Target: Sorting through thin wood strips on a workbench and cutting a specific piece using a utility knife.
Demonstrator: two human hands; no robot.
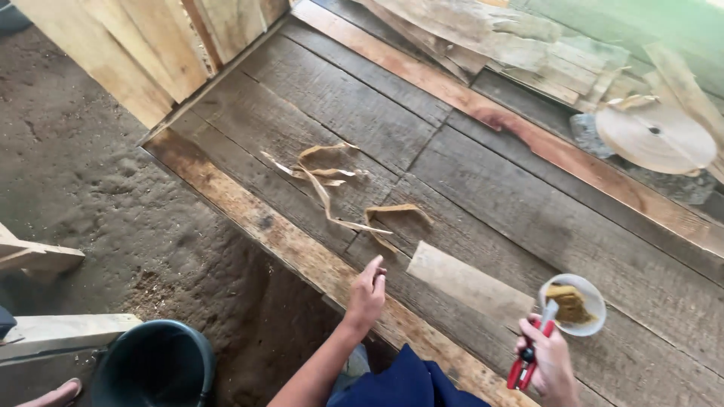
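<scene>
Rough grey wooden plank platform (pixel 483 173) throughout. Near its front edge: flat pale wood offcut (pixel 467 285), small white bowl of brown paste (pixel 573 304). Left hand (pixel 367 294) empty, fingers loosely together, touching the boards. Right hand (pixel 547 362) clenched around red-handled cutters (pixel 528 360); bowl could tip if bumped.

the left hand (pixel 367 292) reaches forward off a bare forearm that rises from the lower middle of the view, wrist straight, palm turned inward, fingers loosely curled with the fingertips pointing ahead; it grips nothing. the right hand (pixel 548 360) sits lower and further right, near the bottom edge, knuckles up, fingers wrapped in a closed grip around red-handled pliers (pixel 528 360). the two hands are well apart.
</scene>
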